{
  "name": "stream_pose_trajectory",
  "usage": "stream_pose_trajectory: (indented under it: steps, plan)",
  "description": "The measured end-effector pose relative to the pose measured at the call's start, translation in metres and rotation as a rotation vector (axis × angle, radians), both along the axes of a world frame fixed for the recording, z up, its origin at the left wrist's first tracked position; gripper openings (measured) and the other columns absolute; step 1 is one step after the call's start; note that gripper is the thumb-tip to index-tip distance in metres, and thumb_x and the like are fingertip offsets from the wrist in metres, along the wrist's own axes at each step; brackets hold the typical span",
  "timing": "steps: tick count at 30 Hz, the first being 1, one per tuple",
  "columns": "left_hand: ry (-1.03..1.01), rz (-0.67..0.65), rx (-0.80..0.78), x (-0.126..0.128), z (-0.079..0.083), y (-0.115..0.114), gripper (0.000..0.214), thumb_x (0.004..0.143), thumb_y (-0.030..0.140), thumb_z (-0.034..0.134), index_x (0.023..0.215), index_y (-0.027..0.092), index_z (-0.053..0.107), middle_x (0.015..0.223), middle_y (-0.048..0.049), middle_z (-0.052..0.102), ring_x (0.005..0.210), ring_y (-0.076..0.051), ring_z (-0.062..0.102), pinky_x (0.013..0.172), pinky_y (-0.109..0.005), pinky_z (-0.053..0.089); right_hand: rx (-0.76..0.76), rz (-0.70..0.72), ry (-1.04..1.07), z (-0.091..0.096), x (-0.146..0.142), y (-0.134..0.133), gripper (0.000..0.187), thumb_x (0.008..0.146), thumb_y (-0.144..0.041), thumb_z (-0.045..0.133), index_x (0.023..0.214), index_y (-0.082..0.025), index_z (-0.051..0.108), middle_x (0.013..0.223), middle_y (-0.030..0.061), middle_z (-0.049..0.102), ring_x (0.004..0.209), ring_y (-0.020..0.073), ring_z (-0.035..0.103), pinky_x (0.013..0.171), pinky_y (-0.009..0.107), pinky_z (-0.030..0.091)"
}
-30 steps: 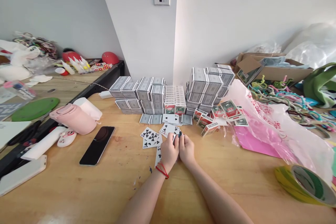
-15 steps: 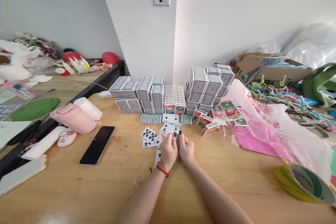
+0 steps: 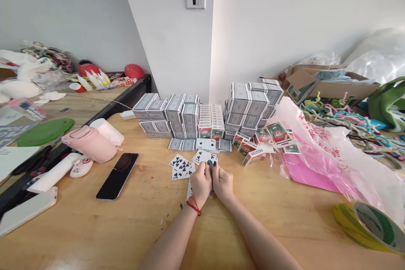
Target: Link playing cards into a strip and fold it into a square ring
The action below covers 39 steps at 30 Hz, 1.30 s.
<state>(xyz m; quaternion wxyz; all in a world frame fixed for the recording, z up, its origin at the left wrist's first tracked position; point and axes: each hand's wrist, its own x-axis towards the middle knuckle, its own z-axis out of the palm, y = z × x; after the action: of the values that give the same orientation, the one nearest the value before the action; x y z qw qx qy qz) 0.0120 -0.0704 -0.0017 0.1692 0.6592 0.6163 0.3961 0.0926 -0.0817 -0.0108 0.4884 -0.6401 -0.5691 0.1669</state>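
My left hand [image 3: 201, 182] and my right hand [image 3: 222, 182] are closed side by side with thumbs up. Pinched between them are playing cards, mostly hidden by my fingers; a thin grey edge shows under the thumbs. Face-up playing cards [image 3: 183, 168] in clubs lie just left of my left hand, and more [image 3: 203, 157] lie beyond my fingertips. A two of spades [image 3: 205, 144] rests across a row of face-down cards [image 3: 187, 144] farther back. Part of another card lies under my left wrist, and a red-marked one peeks out below the hands.
Behind the cards stand stacks of grey-patterned card packs [image 3: 183, 114] and a taller stack [image 3: 248, 107]. Small red-and-green card boxes [image 3: 248, 147] lie at right, near pink plastic [image 3: 313, 168] and yellow tape [image 3: 354, 223]. At left are a phone [image 3: 117, 176] and a pink bottle [image 3: 90, 143].
Both hands have shifted slightly left and tilted, still pressed together on the cards. A red-marked card now shows below them. The view has moved a little.
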Motion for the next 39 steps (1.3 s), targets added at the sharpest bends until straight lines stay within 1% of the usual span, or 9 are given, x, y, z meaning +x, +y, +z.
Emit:
stream_pose_trajectory:
  steps: [5,10,12,18,24,28,33,37,39]
  plan:
    - [-0.202,0.012,0.003,-0.005,0.004,-0.001,0.031,0.086,0.034,0.029,0.065,0.019,0.047,0.055,-0.0011,0.05,0.049,-0.012,0.045,0.049,-0.023,0.033,-0.071,0.011,0.196,0.003,-0.001,0.002,0.049,0.084,-0.053,0.028,0.049,-0.02,0.036,0.041,-0.004,0.036,0.04,0.009,0.032,0.041,0.022,0.023]
    - [-0.425,-0.105,-0.141,-0.009,0.006,-0.001,0.037,0.087,0.04,0.025,0.072,0.018,0.05,0.048,0.0027,0.043,0.043,-0.011,0.042,0.046,-0.023,0.035,-0.081,-0.04,0.292,0.007,0.009,0.009,0.046,0.083,-0.056,0.028,0.058,-0.019,0.042,0.051,-0.0018,0.046,0.047,0.0111,0.039,0.045,0.022,0.031]
    - [-0.399,-0.152,-0.159,-0.009,0.005,0.0,0.036,0.087,0.04,0.026,0.067,0.019,0.046,0.046,0.0034,0.041,0.042,-0.011,0.041,0.046,-0.023,0.034,-0.082,-0.057,0.313,0.007,0.013,0.011,0.046,0.082,-0.057,0.028,0.058,-0.019,0.042,0.051,-0.0021,0.046,0.047,0.0112,0.039,0.046,0.022,0.031]
    - [-0.116,-0.294,-0.102,-0.007,0.007,0.004,0.03,0.086,0.033,0.03,0.059,0.02,0.037,0.049,0.002,0.044,0.047,-0.011,0.043,0.048,-0.023,0.032,-0.133,-0.027,0.465,0.003,0.018,0.012,0.047,0.08,-0.059,0.032,0.055,-0.02,0.037,0.048,-0.0038,0.039,0.045,0.0097,0.033,0.041,0.021,0.028]
    - [-0.113,-0.37,-0.094,-0.003,0.012,-0.001,0.031,0.086,0.034,0.028,0.06,0.02,0.038,0.051,0.0001,0.049,0.049,-0.012,0.047,0.048,-0.023,0.033,-0.198,0.098,0.755,0.008,0.02,0.013,0.049,0.077,-0.063,0.033,0.052,-0.021,0.033,0.039,-0.0055,0.035,0.035,0.0079,0.029,0.034,0.022,0.023]
    - [-0.107,-0.295,-0.103,-0.004,0.011,0.0,0.036,0.086,0.037,0.028,0.056,0.02,0.039,0.046,0.0007,0.047,0.044,-0.012,0.045,0.046,-0.024,0.031,-0.224,0.181,0.781,0.013,0.023,0.011,0.043,0.075,-0.059,0.044,0.056,-0.02,0.04,0.034,-0.0082,0.034,0.03,0.0067,0.025,0.033,0.021,0.021]
    - [-0.201,-0.183,-0.116,-0.011,0.007,0.008,0.037,0.085,0.043,0.033,0.057,0.02,0.041,0.046,0.0013,0.047,0.044,-0.012,0.046,0.047,-0.023,0.034,-0.212,0.301,0.799,0.013,0.026,0.011,0.033,0.07,-0.05,0.057,0.07,-0.017,0.051,0.045,-0.0056,0.049,0.038,0.0078,0.039,0.04,0.02,0.031]
    - [-0.322,-0.068,-0.154,-0.029,0.008,0.025,0.035,0.087,0.041,0.024,0.069,0.019,0.044,0.052,0.0012,0.049,0.042,-0.012,0.048,0.044,-0.023,0.035,-0.205,0.277,0.864,0.01,0.029,0.015,0.033,0.069,-0.047,0.059,0.076,-0.016,0.056,0.05,-0.0037,0.053,0.04,0.0085,0.041,0.041,0.021,0.032]
    - [-0.179,0.029,-0.164,-0.044,0.011,0.037,0.036,0.088,0.039,0.02,0.071,0.019,0.045,0.054,-0.0004,0.052,0.046,-0.013,0.051,0.047,-0.023,0.036,-0.215,0.265,0.888,0.009,0.03,0.017,0.033,0.068,-0.047,0.059,0.075,-0.015,0.057,0.05,-0.0033,0.053,0.039,0.0086,0.042,0.041,0.021,0.032]
